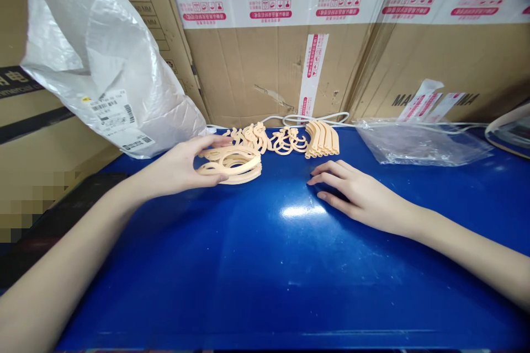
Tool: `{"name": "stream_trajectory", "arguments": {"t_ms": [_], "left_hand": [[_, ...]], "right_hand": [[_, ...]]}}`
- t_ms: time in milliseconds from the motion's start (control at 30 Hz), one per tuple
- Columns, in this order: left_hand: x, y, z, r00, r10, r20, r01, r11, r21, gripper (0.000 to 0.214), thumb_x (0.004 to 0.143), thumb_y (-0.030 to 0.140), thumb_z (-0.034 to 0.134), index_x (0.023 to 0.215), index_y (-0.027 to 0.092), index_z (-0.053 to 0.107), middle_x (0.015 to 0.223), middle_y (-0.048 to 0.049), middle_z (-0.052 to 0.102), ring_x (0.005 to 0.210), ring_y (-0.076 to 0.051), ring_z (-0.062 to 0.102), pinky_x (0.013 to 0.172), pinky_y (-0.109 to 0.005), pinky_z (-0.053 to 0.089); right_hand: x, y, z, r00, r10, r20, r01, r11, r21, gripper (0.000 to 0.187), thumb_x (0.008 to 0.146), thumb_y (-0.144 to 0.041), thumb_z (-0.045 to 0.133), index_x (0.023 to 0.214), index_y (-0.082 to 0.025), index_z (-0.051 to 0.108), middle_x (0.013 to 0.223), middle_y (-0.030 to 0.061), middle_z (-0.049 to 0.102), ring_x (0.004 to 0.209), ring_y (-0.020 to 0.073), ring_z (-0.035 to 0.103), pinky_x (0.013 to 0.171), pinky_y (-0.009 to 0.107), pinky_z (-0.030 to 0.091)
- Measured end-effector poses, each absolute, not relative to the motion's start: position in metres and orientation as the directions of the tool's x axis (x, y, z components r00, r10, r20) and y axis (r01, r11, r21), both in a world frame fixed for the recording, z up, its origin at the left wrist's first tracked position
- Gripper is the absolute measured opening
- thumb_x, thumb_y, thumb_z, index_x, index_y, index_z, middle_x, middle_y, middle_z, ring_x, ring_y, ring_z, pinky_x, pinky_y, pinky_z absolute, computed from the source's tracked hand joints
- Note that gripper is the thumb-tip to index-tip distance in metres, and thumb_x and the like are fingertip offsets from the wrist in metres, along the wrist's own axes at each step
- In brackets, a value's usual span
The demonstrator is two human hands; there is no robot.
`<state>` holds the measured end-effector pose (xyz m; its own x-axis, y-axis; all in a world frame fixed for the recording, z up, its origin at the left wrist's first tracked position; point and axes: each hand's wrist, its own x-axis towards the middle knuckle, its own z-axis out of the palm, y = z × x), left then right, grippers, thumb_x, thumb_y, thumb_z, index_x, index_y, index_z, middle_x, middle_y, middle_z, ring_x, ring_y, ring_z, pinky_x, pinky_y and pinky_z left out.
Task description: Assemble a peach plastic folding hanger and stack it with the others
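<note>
My left hand has its thumb and fingers around the left end of a small stack of peach-coloured, looped plastic pieces, which look like clothes hanger parts. Behind that stack lie several peach hook-shaped pieces in a loose heap. More hooks with round curves lie just to the right of it. A neat row of curved peach arm pieces sits farther right. My right hand hovers over or rests on the blue table, fingers spread and holding nothing, in front of that row.
The blue table backs onto large cardboard boxes sealed with printed tape. A white plastic mailing bag stands at the left. A clear plastic bag lies at the right, near a white cable and a rounded, pale-rimmed object.
</note>
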<state>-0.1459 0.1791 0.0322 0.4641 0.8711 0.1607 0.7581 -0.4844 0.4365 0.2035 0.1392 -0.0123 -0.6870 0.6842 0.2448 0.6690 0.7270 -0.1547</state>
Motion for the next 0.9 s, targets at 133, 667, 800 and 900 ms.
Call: {"name": "stream_trajectory", "arguments": {"t_ms": [133, 667, 800, 900], "left_hand": [[-0.147, 0.184, 0.025, 0.511, 0.854, 0.099, 0.732, -0.493, 0.470, 0.068, 0.072, 0.041, 0.070, 0.134, 0.027, 0.046, 0.136, -0.0025, 0.054, 0.120, -0.025, 0.055, 0.105, -0.038, 0.044], [-0.153, 0.195, 0.020, 0.520, 0.853, 0.055, 0.714, -0.469, 0.520, 0.067, 0.074, 0.047, 0.070, 0.134, 0.026, 0.047, 0.140, -0.0051, 0.051, 0.126, -0.026, 0.051, 0.108, -0.039, 0.041], [-0.153, 0.195, 0.019, 0.517, 0.855, 0.044, 0.732, -0.469, 0.494, 0.067, 0.074, 0.047, 0.070, 0.134, 0.029, 0.046, 0.139, -0.0033, 0.052, 0.122, -0.026, 0.054, 0.107, -0.040, 0.042], [-0.153, 0.196, 0.019, 0.503, 0.863, 0.043, 0.752, -0.462, 0.471, 0.067, 0.073, 0.048, 0.070, 0.134, 0.030, 0.047, 0.138, -0.0021, 0.053, 0.122, -0.027, 0.054, 0.103, -0.039, 0.045]], "right_hand": [[0.203, 0.138, -0.012, -0.694, 0.678, 0.244, 0.667, 0.732, -0.137, 0.030, 0.098, -0.031, 0.038, 0.118, -0.020, 0.057, 0.121, 0.0106, 0.054, 0.111, 0.0222, 0.051, 0.097, 0.040, 0.045], [0.203, 0.137, -0.012, -0.702, 0.663, 0.261, 0.660, 0.743, -0.112, 0.030, 0.098, -0.030, 0.039, 0.118, -0.019, 0.058, 0.121, 0.0124, 0.055, 0.109, 0.0247, 0.053, 0.095, 0.045, 0.047], [0.203, 0.137, -0.011, -0.702, 0.662, 0.264, 0.659, 0.744, -0.112, 0.030, 0.097, -0.030, 0.039, 0.118, -0.020, 0.058, 0.121, 0.0123, 0.056, 0.110, 0.0253, 0.054, 0.095, 0.045, 0.047], [0.203, 0.137, -0.011, -0.703, 0.660, 0.265, 0.659, 0.744, -0.108, 0.030, 0.098, -0.030, 0.038, 0.118, -0.020, 0.058, 0.121, 0.0123, 0.055, 0.111, 0.0249, 0.054, 0.095, 0.044, 0.047]]}}
